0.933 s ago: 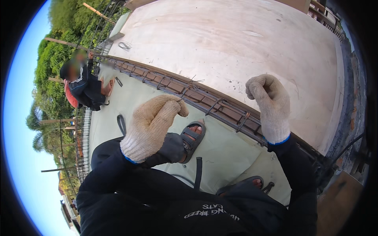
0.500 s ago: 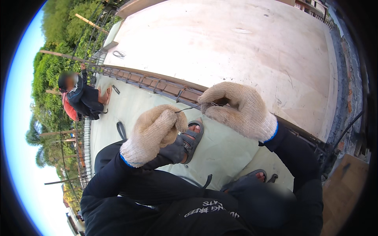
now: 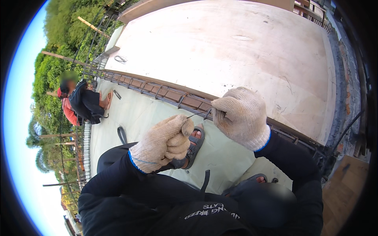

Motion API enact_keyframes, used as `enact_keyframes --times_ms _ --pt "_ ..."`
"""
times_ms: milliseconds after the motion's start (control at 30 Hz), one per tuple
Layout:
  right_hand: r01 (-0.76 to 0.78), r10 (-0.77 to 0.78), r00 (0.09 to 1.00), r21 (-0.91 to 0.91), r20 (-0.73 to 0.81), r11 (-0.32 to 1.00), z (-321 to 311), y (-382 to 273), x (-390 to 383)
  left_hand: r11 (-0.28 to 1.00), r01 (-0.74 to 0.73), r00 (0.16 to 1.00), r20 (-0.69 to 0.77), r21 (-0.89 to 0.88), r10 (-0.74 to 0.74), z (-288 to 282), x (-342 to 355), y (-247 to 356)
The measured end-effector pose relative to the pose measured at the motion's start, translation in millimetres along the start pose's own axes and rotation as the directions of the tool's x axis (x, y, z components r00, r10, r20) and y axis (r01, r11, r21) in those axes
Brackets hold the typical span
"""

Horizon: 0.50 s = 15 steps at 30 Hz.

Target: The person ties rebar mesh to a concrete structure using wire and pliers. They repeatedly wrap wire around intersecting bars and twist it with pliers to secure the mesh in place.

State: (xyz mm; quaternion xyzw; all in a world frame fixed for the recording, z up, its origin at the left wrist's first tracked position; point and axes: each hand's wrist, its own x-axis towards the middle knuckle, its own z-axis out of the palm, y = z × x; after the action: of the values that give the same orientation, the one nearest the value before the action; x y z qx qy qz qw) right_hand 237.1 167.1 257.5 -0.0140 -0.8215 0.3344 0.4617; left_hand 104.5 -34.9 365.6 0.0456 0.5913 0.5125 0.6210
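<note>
Both gloved hands have dropped from raised and apart to meet at centre. Left hand (image 3: 163, 142) at 7 o'clock and right hand (image 3: 241, 116) at 3 o'clock pinch the ends of a thin wire (image 3: 195, 114) stretched between their fingers, above the rebar cage (image 3: 165, 94). Judging by this, the wire is gripped but not yet tied on.

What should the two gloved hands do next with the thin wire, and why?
Probably lower the thin wire toward the rebar cage. The left hand and right hand pinch it between them in the air, above the sandalled foot.
</note>
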Motion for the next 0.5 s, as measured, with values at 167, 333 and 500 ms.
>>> enact_keyframes --times_ms 167,333,500 --pt "0.082 -0.081 0.996 -0.053 0.021 0.995 4.3 -1.8 -5.6 0.998 0.056 0.998 -0.008 -0.029 -0.056 7.8 1.1 -2.2" --pt "-0.227 0.228 0.973 0.257 0.026 0.939 4.3 -22.0 5.3 0.955 0.18 0.978 0.146 -0.237 -0.149 5.3 0.3 -6.1" --pt "0.059 -0.048 0.974 0.042 -0.219 0.997 4.3 10.9 -5.5 0.905 0.336 0.927 0.262 -0.261 -0.269 12.6 -2.8 -0.7"
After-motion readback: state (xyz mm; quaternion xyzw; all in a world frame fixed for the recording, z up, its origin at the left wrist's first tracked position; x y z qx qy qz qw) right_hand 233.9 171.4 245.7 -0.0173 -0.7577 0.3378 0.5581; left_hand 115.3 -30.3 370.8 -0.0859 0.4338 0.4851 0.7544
